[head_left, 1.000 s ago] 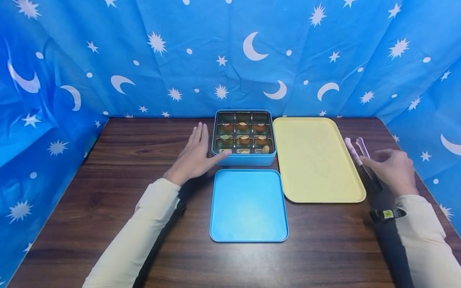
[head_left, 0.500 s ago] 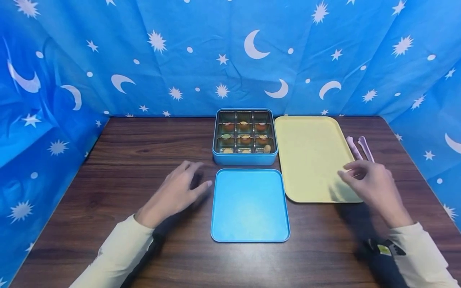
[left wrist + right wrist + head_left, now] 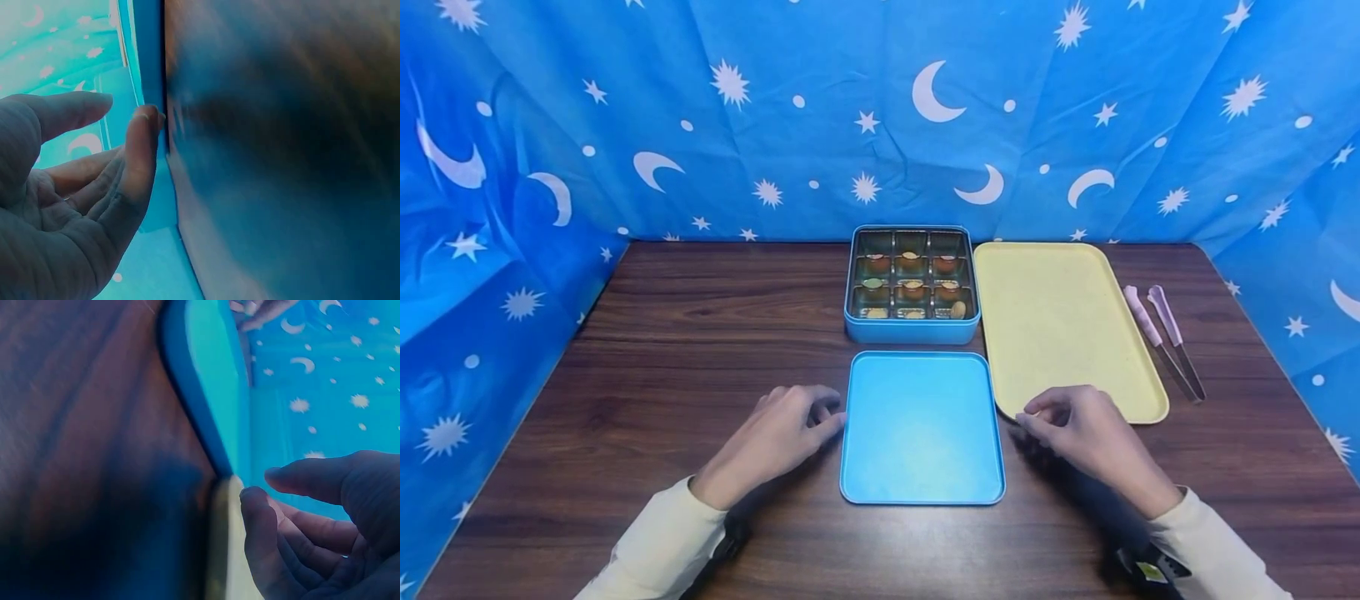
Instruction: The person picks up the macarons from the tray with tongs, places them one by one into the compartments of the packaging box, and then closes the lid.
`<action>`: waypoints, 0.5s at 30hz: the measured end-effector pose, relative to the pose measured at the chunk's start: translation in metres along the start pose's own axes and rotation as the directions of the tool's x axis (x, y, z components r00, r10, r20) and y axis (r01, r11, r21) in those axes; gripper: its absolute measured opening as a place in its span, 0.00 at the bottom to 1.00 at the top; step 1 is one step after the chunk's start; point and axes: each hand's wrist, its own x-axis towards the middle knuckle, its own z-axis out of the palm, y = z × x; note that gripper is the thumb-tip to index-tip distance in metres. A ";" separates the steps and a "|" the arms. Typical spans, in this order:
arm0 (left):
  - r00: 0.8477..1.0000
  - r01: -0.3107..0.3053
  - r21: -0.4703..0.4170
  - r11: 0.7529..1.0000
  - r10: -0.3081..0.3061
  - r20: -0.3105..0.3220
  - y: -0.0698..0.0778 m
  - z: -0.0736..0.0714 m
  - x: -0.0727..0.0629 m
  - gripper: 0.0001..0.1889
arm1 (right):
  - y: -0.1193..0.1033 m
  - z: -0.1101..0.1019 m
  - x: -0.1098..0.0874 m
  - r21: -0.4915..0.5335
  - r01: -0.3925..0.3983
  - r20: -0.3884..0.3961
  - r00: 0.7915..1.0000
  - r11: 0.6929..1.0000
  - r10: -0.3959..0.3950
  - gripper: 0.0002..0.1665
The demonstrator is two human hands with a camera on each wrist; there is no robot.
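Observation:
A blue square tin lid [image 3: 922,429] lies on the table in front of the blue tin box [image 3: 912,332]. At the lid's left edge is my left hand [image 3: 775,437], fingers loosely bent and nothing between them; whether the fingertips touch the rim I cannot tell. My right hand [image 3: 1090,433] hovers over the near left corner of the yellow tray [image 3: 1052,325], just right of the lid. In the right wrist view, its thumb and index finger stand slightly apart with nothing held. Small food pieces sit in several compartments of the box's insert.
Pink-handled tongs [image 3: 1165,333] lie on the dark wooden table [image 3: 700,333] to the right of the tray. The tray stands close beside the tin box. A blue curtain [image 3: 820,125] with moons and stars hangs behind and at both sides.
My right hand has left the tongs and swung left across the tray toward the lid. The left hand has come back from the tin box's left side to the lid's left edge.

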 end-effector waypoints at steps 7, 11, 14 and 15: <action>0.997 0.051 -0.061 0.997 -0.048 0.052 0.005 0.004 0.000 0.16 | -0.004 0.016 0.002 0.046 -0.033 0.049 0.998 0.998 0.031 0.13; 0.996 0.058 -0.069 0.996 -0.053 0.069 0.006 0.005 0.001 0.16 | -0.006 0.022 0.002 0.028 -0.016 0.020 1.000 0.999 0.015 0.10; 0.994 0.077 -0.070 0.995 -0.071 0.079 0.006 0.005 0.002 0.19 | -0.007 0.026 0.003 0.018 -0.011 0.013 1.000 1.000 0.011 0.07; 0.994 0.081 -0.066 0.995 -0.076 0.079 0.006 0.005 0.003 0.19 | -0.007 0.028 0.003 0.020 -0.016 0.018 1.000 1.000 0.015 0.07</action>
